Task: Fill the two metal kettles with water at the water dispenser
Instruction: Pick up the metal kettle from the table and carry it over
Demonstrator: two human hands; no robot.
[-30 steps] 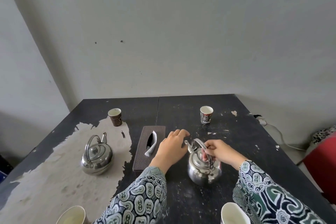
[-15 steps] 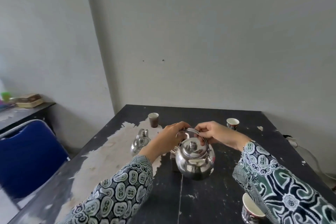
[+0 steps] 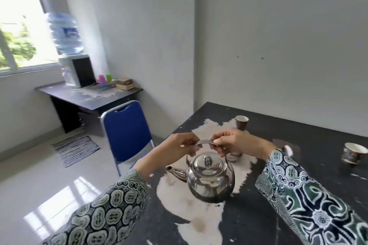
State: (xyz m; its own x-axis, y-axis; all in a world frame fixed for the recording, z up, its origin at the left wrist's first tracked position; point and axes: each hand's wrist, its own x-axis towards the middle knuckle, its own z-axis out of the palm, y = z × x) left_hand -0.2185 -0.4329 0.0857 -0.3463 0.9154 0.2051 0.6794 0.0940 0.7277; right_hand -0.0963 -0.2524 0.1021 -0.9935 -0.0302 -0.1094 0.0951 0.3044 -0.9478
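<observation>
Both hands clamp the arched handle of one metal kettle (image 3: 211, 180): left hand (image 3: 179, 148) pinches its left end, right hand (image 3: 235, 142) its right, steadying the kettle held above the dark surface (image 3: 298, 131), lid on. Water dispenser (image 3: 76, 69) stands well apart, by the window. Second kettle possibly hidden behind the right hand.

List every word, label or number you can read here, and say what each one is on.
No text can be read.
Water bottle on the dispenser: a blue label, too blurred to read.
Right cup: dark print, too blurred to read.
Far cup: no legible print.
Kettle: no markings visible.
</observation>
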